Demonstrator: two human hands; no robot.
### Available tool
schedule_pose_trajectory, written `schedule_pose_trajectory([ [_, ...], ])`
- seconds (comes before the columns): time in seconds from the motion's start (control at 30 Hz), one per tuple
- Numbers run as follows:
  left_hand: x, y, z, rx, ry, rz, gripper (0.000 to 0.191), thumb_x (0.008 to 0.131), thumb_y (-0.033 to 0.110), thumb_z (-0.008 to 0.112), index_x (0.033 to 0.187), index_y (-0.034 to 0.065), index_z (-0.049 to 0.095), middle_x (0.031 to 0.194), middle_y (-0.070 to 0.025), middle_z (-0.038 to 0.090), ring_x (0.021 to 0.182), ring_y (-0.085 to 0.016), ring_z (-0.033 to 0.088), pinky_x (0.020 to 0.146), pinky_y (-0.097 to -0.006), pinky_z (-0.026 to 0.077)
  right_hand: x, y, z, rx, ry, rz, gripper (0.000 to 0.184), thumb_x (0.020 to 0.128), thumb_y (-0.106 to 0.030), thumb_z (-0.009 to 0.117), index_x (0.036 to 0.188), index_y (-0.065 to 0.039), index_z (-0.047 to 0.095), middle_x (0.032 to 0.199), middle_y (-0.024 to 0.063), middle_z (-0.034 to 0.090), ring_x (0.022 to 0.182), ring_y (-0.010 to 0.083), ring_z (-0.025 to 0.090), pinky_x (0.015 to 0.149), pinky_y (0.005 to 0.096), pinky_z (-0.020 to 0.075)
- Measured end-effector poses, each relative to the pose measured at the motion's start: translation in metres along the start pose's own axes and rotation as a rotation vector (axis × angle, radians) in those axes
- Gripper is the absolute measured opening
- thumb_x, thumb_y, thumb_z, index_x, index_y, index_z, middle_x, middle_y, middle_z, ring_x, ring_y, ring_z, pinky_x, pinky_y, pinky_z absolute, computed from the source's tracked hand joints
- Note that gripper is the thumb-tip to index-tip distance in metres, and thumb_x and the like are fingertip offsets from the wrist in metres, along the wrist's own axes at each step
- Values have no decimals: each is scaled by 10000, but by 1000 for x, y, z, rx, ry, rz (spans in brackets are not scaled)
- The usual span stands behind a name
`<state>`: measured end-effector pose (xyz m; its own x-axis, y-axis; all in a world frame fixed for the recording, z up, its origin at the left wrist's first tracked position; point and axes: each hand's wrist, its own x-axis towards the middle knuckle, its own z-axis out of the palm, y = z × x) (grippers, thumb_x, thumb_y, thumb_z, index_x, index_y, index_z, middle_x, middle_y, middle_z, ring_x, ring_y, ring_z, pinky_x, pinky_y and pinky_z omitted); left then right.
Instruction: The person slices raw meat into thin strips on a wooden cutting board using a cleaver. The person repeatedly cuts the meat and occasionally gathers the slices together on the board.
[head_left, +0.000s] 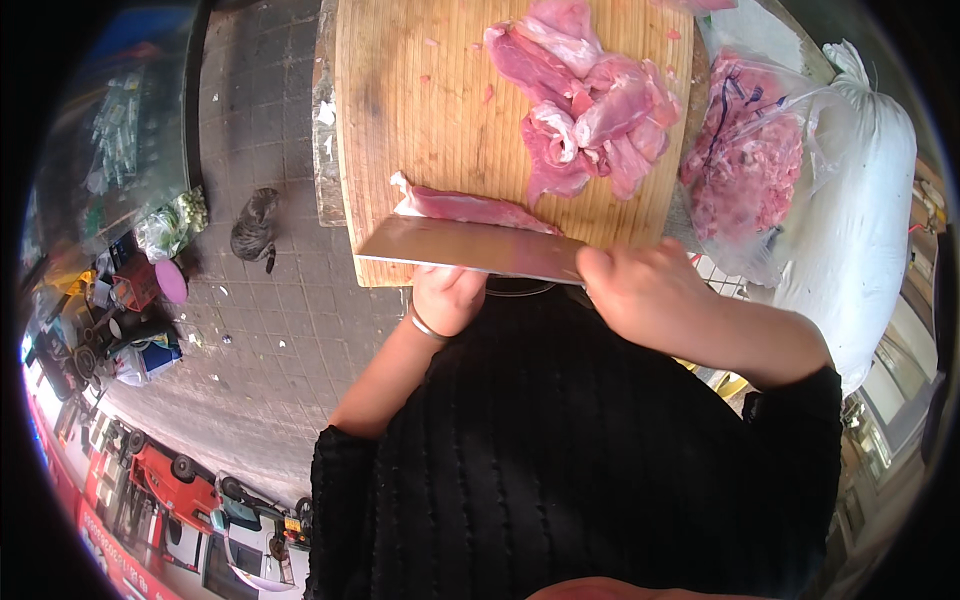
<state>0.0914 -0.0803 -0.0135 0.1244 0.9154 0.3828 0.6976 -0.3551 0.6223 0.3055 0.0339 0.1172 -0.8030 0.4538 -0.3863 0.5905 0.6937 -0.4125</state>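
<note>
My right hand (649, 292) grips a broad-bladed cleaver (472, 246) at its right end. The blade lies nearly flat across the board's near edge, its pale edge towards my body. Just beyond it, a long strip of raw meat (472, 205) rests on the wooden cutting board (435, 127); the blade may cover part of it. My left hand (450, 296), with a metal bangle (426, 324) at the wrist, is at the board's near edge. Its fingertips are hidden by the blade, so what they touch does not show. A pile of raw meat pieces (592, 105) sits farther right.
Right of the board are a clear plastic bag of minced or chopped meat (742, 150) and a full white sack (855, 210). On the paved floor (300, 315) to the left sits a tabby cat (255, 227). Small meat scraps (488, 93) dot the board.
</note>
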Motion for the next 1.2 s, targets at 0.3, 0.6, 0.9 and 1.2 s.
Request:
schedule_pose_trajectory([
  [0.3,6,-8,1,-3,-8,13,277,643,-63,670,896,43,698,959,-91,652,914,-302,621,805,-399,503,3,13,-1,45,5,-1,124,806,-120,582,814,-65,472,604,81,561,514,257,616,444,416,449],
  [0.6,15,-7,-4,-51,-9,-15,285,672,-94,635,928,21,681,941,-137,651,875,-335,630,812,-419,492,62,-11,0,67,51,-88,92,841,-117,551,832,-56,482,630,98,592,558,286,641,473,444,462],
  [0.9,14,2,-6,-49,-114,-90,253,696,-73,630,927,20,677,973,-140,652,917,-338,631,831,-416,505,5,17,-5,40,-48,19,99,844,-125,549,855,-42,497,631,91,588,569,279,639,493,431,483],
  [1.2,11,0,-2,36,-59,-42,280,682,29,682,959,66,709,985,-91,674,943,-276,635,818,-379,514,19,14,-2,67,-11,-16,102,818,-115,578,832,-41,509,665,108,615,589,296,656,496,438,502],
])
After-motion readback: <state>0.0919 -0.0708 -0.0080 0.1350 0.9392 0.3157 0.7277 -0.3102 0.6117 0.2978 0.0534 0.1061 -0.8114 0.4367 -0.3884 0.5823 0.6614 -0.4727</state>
